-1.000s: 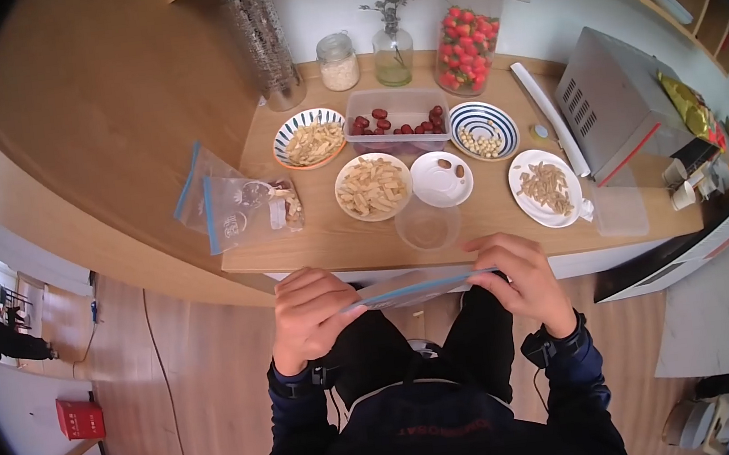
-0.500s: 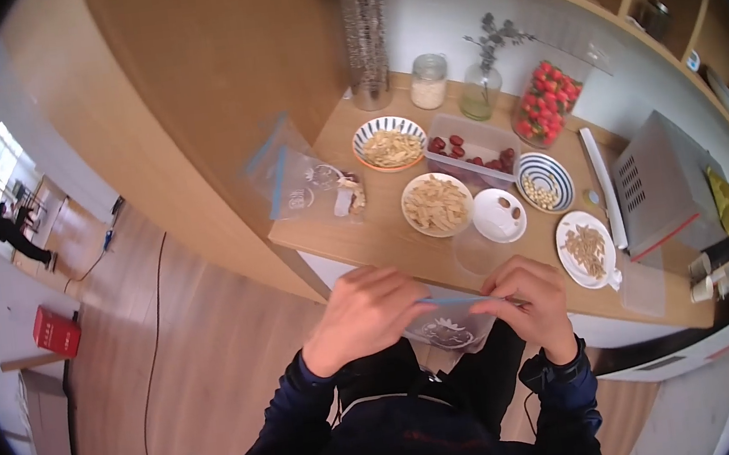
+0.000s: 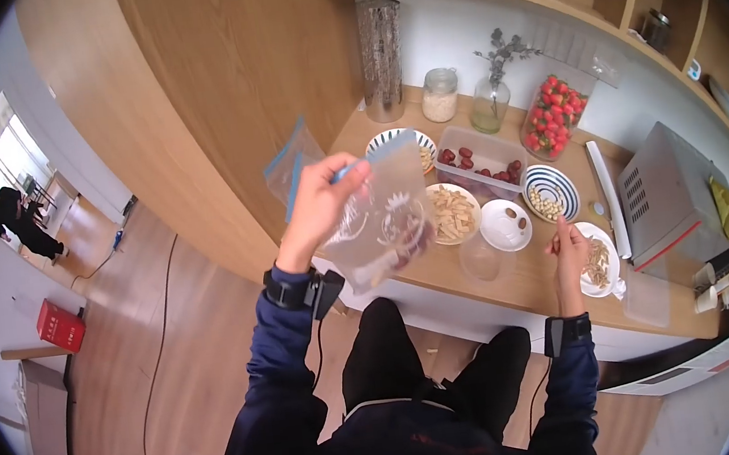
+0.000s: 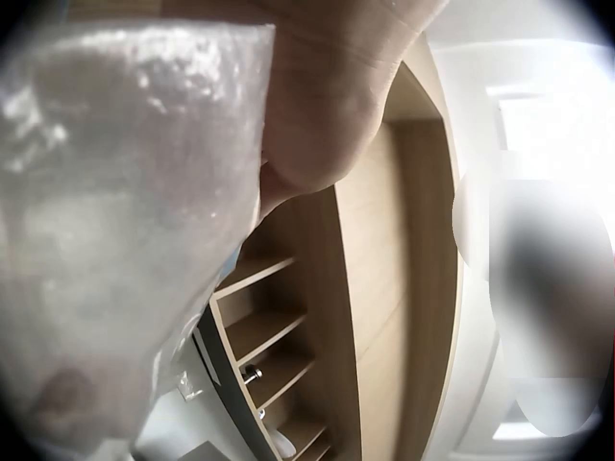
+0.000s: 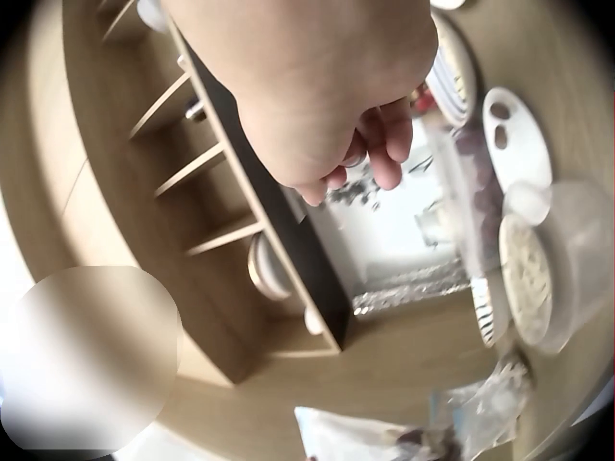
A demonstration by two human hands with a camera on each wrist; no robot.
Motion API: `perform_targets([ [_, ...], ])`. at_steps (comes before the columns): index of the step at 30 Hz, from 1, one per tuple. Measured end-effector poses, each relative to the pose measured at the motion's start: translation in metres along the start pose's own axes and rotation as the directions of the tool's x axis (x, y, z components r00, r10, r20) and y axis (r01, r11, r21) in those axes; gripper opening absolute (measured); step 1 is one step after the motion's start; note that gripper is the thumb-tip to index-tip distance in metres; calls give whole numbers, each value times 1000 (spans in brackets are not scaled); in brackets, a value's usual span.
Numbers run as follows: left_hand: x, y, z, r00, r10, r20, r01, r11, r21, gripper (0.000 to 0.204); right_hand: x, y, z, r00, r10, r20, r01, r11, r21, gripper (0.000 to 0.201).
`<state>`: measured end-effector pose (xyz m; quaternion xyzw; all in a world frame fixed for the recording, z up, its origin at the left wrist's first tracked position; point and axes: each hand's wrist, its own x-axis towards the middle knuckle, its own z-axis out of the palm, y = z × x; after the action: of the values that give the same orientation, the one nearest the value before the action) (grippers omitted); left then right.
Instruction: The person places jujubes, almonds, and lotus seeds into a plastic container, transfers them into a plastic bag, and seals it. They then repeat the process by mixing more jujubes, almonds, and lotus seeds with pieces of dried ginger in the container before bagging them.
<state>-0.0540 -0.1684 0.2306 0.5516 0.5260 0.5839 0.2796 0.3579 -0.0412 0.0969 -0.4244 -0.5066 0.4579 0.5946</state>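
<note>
In the head view my left hand (image 3: 321, 201) pinches a clear zip bag (image 3: 391, 224) by its blue-edged top, raised in front of the counter. Dark and pale pieces lie low inside it. The left wrist view has the bag (image 4: 125, 211) close beside the hand (image 4: 327, 86). My right hand (image 3: 570, 253), apart from the bag, hovers by the plate of pale slices (image 3: 598, 264), below the blue-striped bowl (image 3: 549, 191). Its fingers hang loosely curled with nothing visible in them, also in the right wrist view (image 5: 317, 106).
Along the counter (image 3: 515, 287) stand a box of red dates (image 3: 479, 169), a bowl of pale strips (image 3: 453, 215), a small white plate (image 3: 505, 226) and a strawberry container (image 3: 555, 116). Another blue-edged bag (image 3: 290, 168) is at the left. A microwave (image 3: 670, 188) stands right.
My left hand has lifted the bag up and to the left, over the counter. The right hand has let go of the bag's edge and moved right, towards the plate of slices.
</note>
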Motion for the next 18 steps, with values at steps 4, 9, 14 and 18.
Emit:
perform_targets([
  [4,39,-45,-10,980,-178,-92,161,973,-167,22,4,60,-12,994,104,-45,-100,992,83,45],
  [9,61,-148,-55,886,-2,-463,318,729,607,23,5,86,-11,995,100,-27,-100,995,3,47],
  [14,33,-152,-69,855,206,-476,387,356,851,22,11,88,-8,994,108,-2,-108,993,-49,47],
  [18,35,-151,-69,843,-43,-536,495,452,742,26,14,91,-5,995,101,-22,-102,991,-81,46],
])
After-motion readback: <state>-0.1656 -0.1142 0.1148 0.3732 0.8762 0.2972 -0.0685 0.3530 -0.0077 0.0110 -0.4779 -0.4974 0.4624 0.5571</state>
